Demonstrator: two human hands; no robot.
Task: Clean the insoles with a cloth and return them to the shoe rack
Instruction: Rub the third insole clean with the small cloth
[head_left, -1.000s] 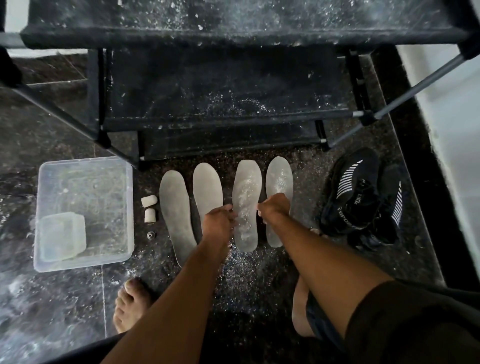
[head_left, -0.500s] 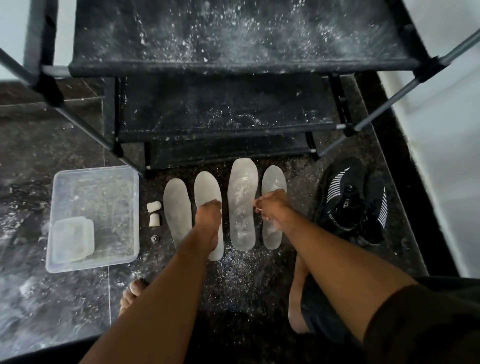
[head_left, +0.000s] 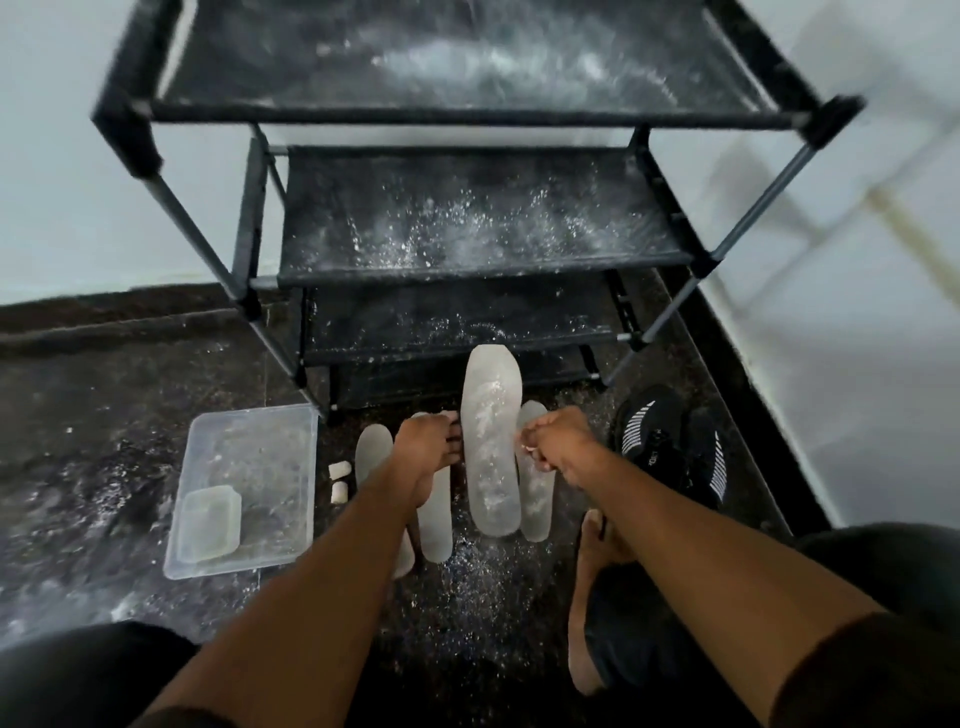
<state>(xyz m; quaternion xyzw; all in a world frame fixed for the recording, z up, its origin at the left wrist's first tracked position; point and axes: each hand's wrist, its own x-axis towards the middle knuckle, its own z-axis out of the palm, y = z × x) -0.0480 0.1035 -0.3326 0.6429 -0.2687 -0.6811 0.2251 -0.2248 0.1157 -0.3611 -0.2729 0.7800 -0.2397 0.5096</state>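
Four insoles show before the shoe rack (head_left: 467, 244). One dusty insole (head_left: 491, 447) sits raised between both hands: the left hand (head_left: 426, 441) pinches its left edge, the right hand (head_left: 558, 441) curls on its right edge. The other three (head_left: 435, 525) lie on the floor (head_left: 104, 415). No cloth is visible, so cleaning seems barely begun; white powder speckles the shelves.
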